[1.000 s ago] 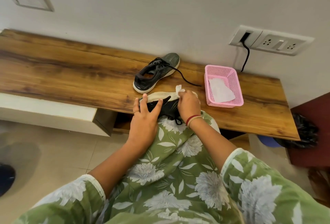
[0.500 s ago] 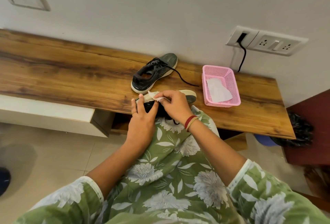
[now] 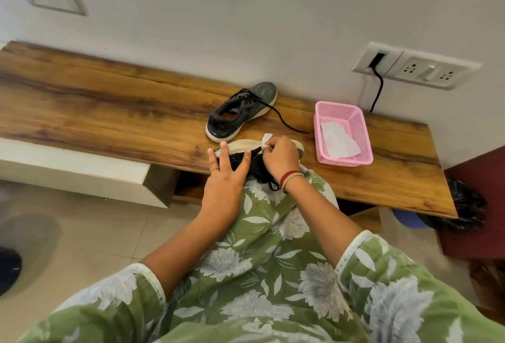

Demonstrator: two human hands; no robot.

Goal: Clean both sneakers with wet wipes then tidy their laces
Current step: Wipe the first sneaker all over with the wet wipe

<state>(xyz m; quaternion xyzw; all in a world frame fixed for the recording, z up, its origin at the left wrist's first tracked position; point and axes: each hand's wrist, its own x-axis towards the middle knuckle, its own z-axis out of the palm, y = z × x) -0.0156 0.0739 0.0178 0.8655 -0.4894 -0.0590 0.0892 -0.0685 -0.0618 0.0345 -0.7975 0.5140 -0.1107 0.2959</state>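
**Pinching and scrubbing, with only a flat palm holding**

Thumb and fingertips of the right hand are clamping a crumpled white wet wipe and pressing it against the dark sneaker with a cream sole. That sneaker is lying on its side across the person's knee, at the front edge of the long wooden bench. The left hand is not gripping: its fingers are lying straight and splayed, pressing down on the heel end.

At 12 o'clock from this shoe, the second dark grey sneaker is standing upright on the bench, its black lace trailing loose toward 3 o'clock. At 2 o'clock, a pink plastic mesh basket is holding 1 spare white wipe.

The risk, as I am judging it, is that a hard stroke is likely to skid the shoe off the knee, since only flat fingers are steadying it.

Compared with 0.5 s ago, the wipe is sitting further toward 3 o'clock along the sole, away from the left fingers it was nearly touching.
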